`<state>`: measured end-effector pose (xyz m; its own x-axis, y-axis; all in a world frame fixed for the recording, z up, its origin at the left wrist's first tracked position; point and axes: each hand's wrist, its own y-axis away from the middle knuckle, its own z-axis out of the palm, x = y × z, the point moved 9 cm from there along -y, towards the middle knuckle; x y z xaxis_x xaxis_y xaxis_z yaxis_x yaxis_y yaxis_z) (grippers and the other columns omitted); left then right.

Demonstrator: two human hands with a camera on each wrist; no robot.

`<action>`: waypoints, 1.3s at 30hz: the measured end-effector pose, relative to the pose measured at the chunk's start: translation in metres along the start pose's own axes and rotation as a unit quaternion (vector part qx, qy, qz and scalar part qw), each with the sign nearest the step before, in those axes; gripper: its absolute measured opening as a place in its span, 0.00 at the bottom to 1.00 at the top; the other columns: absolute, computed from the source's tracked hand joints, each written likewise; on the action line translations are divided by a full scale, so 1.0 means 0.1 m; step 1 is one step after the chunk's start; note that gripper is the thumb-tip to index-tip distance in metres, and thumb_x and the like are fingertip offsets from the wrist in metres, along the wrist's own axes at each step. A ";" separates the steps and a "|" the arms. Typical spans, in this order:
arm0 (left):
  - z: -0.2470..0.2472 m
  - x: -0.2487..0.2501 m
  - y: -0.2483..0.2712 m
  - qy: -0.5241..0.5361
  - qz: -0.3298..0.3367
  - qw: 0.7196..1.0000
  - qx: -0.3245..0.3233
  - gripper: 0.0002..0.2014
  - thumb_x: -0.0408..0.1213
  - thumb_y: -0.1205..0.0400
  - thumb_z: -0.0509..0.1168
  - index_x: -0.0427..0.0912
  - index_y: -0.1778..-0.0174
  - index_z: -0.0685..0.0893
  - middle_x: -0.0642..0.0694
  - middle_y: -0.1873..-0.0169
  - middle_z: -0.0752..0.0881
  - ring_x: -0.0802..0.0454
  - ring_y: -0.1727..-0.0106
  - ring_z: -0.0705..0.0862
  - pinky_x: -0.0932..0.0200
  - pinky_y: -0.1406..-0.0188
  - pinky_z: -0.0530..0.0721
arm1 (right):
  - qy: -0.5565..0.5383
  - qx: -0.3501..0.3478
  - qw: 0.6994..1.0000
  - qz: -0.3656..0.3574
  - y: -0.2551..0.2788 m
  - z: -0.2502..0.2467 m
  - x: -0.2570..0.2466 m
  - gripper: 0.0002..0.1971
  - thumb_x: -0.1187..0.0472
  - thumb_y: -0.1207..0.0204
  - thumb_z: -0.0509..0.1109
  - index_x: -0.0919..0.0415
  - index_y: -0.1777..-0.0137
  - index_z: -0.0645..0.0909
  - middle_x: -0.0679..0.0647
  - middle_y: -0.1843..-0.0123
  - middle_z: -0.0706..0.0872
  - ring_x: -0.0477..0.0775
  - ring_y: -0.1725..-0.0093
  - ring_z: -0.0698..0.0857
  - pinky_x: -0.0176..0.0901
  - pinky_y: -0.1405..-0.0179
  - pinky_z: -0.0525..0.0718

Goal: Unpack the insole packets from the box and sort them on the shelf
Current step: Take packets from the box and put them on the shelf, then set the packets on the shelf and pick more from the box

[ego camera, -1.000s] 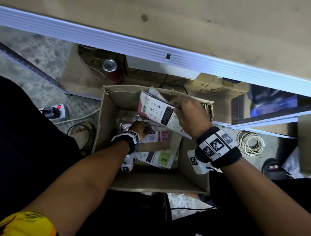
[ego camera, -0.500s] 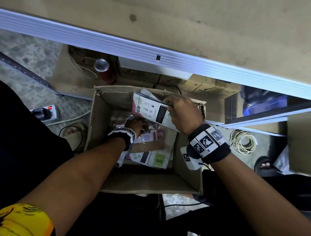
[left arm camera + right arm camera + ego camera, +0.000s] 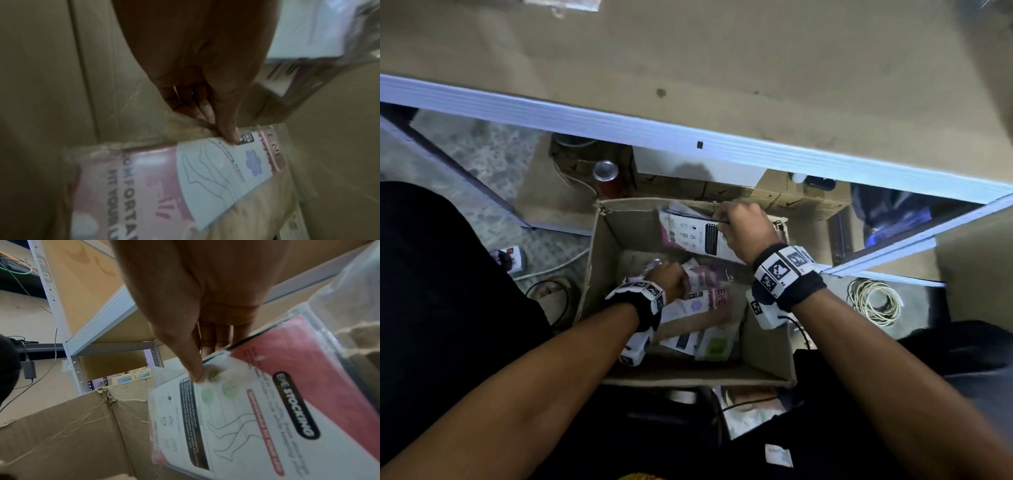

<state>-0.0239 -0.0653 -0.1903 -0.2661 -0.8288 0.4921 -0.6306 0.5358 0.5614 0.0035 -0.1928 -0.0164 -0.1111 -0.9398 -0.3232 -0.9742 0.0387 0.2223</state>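
An open cardboard box [image 3: 602,274] [image 3: 72,434] stands on the floor below the shelf [image 3: 688,61]. My right hand [image 3: 743,226] [image 3: 201,369] pinches a small stack of white and red packets [image 3: 688,233] [image 3: 257,410] above the box's far side, thumb on the top one. Down inside the box, my left hand [image 3: 671,279] [image 3: 222,128] pinches the corner of a pink and white packet [image 3: 164,175] [image 3: 702,301]. More packets [image 3: 709,346] lie on the box floor.
A red can [image 3: 607,178] and flat cardboard cartons [image 3: 791,198] sit under the shelf behind the box. A power strip [image 3: 508,257] with cables lies at the left, a coil of white cord [image 3: 876,301] at the right. The shelf's pale metal edge [image 3: 619,123] runs overhead.
My right hand has lifted its packets slightly toward the box's far rim. The left hand has stayed low in the box on the pink packet. The head view has tilted up toward the shelf.
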 end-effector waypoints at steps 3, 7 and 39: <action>-0.18 0.12 0.14 -0.062 -0.001 0.997 0.051 0.09 0.37 0.19 0.67 0.43 0.44 0.87 0.41 0.42 0.85 0.43 0.40 0.84 0.55 0.41 0.82 | 0.009 0.010 1.000 -0.001 0.07 -0.06 -0.05 0.11 0.67 0.19 0.66 0.59 0.39 0.83 0.58 0.41 0.87 0.60 0.44 0.85 0.48 0.44 0.84; -0.43 0.39 0.32 -0.089 0.045 0.992 0.082 0.05 0.35 0.24 0.70 0.47 0.58 0.92 0.47 0.54 0.91 0.45 0.50 0.88 0.54 0.49 0.85 | 0.019 0.019 1.000 0.013 0.16 -0.11 -0.08 0.13 0.70 0.19 0.65 0.57 0.39 0.82 0.57 0.45 0.88 0.60 0.48 0.86 0.49 0.48 0.85; -3.02 0.61 2.36 0.372 0.274 0.815 0.351 0.04 0.36 0.23 0.75 0.41 0.55 0.90 0.52 0.59 0.93 0.61 0.58 0.89 0.68 0.56 0.84 | -0.381 0.263 0.885 0.046 1.60 -2.09 0.03 0.07 0.70 0.20 0.70 0.67 0.45 0.79 0.72 0.46 0.87 0.64 0.52 0.86 0.61 0.43 0.86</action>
<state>0.0311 0.0591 0.1731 -0.2975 -0.0303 0.9542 -0.8969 0.3515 -0.2685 -0.1120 -0.2605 0.2108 -0.0999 -0.4307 -0.8970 -0.8891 0.4434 -0.1139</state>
